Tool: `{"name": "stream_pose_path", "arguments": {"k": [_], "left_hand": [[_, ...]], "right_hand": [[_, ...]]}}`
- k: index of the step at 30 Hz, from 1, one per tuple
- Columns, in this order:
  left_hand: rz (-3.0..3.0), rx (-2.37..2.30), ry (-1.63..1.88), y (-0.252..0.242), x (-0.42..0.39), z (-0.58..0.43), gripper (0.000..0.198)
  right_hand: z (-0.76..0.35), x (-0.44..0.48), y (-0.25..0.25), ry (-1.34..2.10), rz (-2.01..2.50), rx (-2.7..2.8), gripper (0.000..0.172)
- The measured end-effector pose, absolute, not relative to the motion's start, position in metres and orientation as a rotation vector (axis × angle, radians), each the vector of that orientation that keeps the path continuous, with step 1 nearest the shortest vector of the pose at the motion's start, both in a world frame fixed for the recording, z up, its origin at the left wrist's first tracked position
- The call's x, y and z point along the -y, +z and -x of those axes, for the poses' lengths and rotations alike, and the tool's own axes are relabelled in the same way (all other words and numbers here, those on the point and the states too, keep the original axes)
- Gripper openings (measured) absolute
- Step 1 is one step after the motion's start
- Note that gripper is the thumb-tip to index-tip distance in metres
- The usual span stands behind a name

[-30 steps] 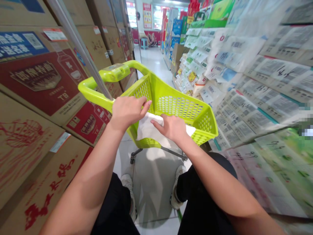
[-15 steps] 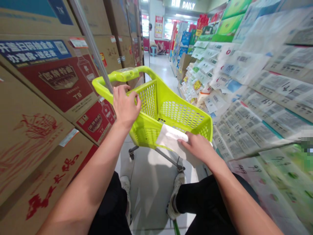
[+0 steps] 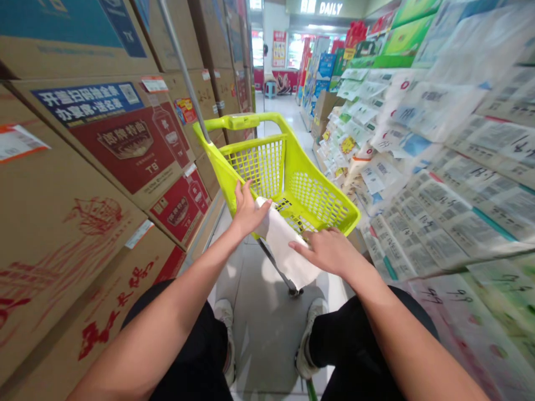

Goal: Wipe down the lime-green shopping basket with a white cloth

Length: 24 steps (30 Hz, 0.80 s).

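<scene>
A lime-green shopping cart (image 3: pixel 321 196) stands turned at an angle in front of me, its basket bare of goods. Over its near side rim hangs a white cloth (image 3: pixel 284 245). My left hand (image 3: pixel 247 210) rests on that rim at the cloth's upper left end, fingers spread and thumb reaching over the cloth's edge. Farther along the rim, my right hand (image 3: pixel 328 249) has the cloth under its thumb, with its fingers bent over the rim; the fingertips are partly hidden.
Stacked cardboard boxes (image 3: pixel 125 145) wall the left side, with a metal pole (image 3: pixel 184 67) by the cart's handle. On the right, packaged paper goods (image 3: pixel 443 206) are piled up. A tiled aisle (image 3: pixel 288 114) leads back to a blue stool (image 3: pixel 271 89).
My left hand has moved from beside the cart's handle down the rim to the cloth. The cart has turned, and the cloth now hangs more along the near side.
</scene>
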<state>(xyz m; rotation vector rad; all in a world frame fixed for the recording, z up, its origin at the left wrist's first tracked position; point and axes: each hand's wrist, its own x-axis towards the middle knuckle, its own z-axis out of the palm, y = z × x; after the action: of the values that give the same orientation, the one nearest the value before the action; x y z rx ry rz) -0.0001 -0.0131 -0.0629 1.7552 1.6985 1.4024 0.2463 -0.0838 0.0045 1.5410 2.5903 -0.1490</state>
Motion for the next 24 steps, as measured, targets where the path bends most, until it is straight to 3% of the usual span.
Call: {"name": "stream_pose_path", "arguments": {"k": [4, 8, 11, 15, 19, 22, 24], "left_hand": [[-1.783, -1.747, 1.324, -0.058, 0.015, 0.02, 0.059], [-1.733, -1.834, 1.295, -0.05, 0.015, 0.035, 0.049], [-1.74, -1.892, 1.217, -0.043, 0.013, 0.046, 0.047], [-1.685, -1.679, 1.256, -0.03, 0.016, 0.058, 0.033], [-1.457, -1.364, 1.298, -0.016, 0.033, 0.052, 0.031], [-1.394, -1.286, 1.232, -0.01, 0.05, 0.038, 0.031], [-1.433, -1.329, 1.163, -0.01, 0.059, 0.03, 0.03]], "right_hand": [[-0.253, 0.079, 0.004, -0.261, -1.49, -2.566, 0.082], [-0.246, 0.077, 0.001, -0.449, -1.356, -2.752, 0.067], [-0.244, 0.073, -0.005, -0.779, -1.241, -2.907, 0.057], [-0.249, 0.06, -0.011, -1.037, -1.323, -3.058, 0.041], [-0.268, 0.036, -0.012, -1.075, -1.726, -3.175, 0.03], [-0.284, 0.013, -0.008, -0.935, -2.044, -3.207, 0.038], [-0.291, 0.001, -0.006, -0.657, -2.145, -3.233, 0.045]]}}
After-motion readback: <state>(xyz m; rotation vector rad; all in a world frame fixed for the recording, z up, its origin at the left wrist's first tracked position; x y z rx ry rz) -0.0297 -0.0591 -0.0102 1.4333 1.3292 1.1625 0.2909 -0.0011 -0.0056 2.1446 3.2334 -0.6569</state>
